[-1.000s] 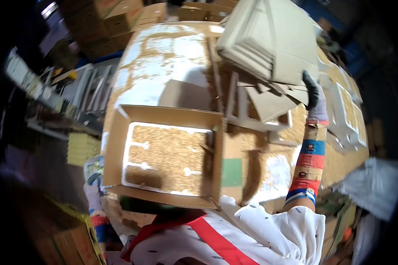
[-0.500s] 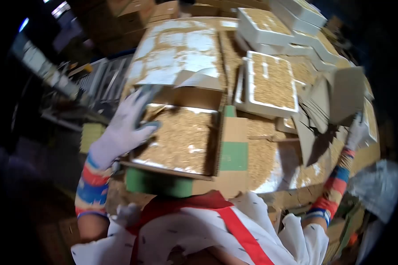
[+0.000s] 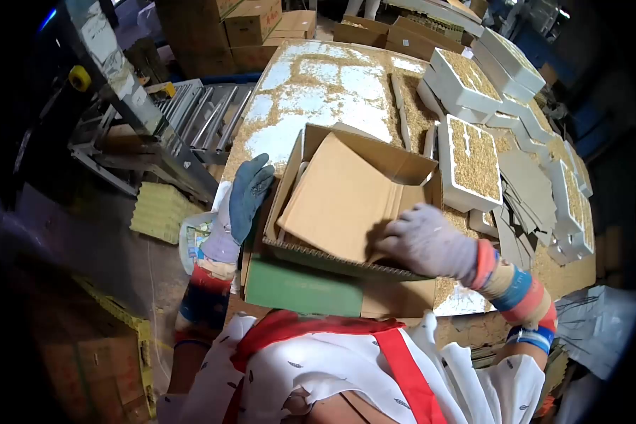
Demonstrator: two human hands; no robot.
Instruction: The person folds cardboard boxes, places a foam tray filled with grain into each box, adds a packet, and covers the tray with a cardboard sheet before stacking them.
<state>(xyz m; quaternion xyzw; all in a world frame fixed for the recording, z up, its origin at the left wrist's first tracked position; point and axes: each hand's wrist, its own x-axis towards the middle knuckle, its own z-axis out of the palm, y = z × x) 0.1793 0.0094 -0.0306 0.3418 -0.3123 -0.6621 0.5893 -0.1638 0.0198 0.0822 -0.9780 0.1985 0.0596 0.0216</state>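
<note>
Left hand (image 3: 242, 205): gloved, fingers straight and together, laid flat against the left wall of the box (image 3: 311, 290). Open palm, nothing gripped.

Right hand (image 3: 422, 242): gloved, knuckles up, fingers curled down onto the sheet (image 3: 339, 194) at its near right corner. The fingertips are hidden, so I can't tell whether I'm pinching the edge or just pressing on it.

Box: on the near edge of the table (image 3: 311, 85), right in front of my chest, between both hands. Top open, flaps out, near wall green. The corrugated edge of the near flap shows just under my right hand.

Sheet: plain brown cardboard, sitting in the box mouth and slightly tilted. It covers almost the whole opening, so the contents aren't visible. A white edge shows along the left, between sheet and box wall.

Around it:
- The table top is white and strewn with tan husk-like litter.
- A white tray (image 3: 473, 159) filled with the same litter sits just beside the box's far right corner.
- More trays (image 3: 466, 81) are stacked behind it and along the right edge.
- Loose grey boards (image 3: 526, 191) lie right of the tray.
- The rollers (image 3: 198, 120) are off the table's left side.
- Cartons (image 3: 251, 21) are stacked beyond the far end.
</note>
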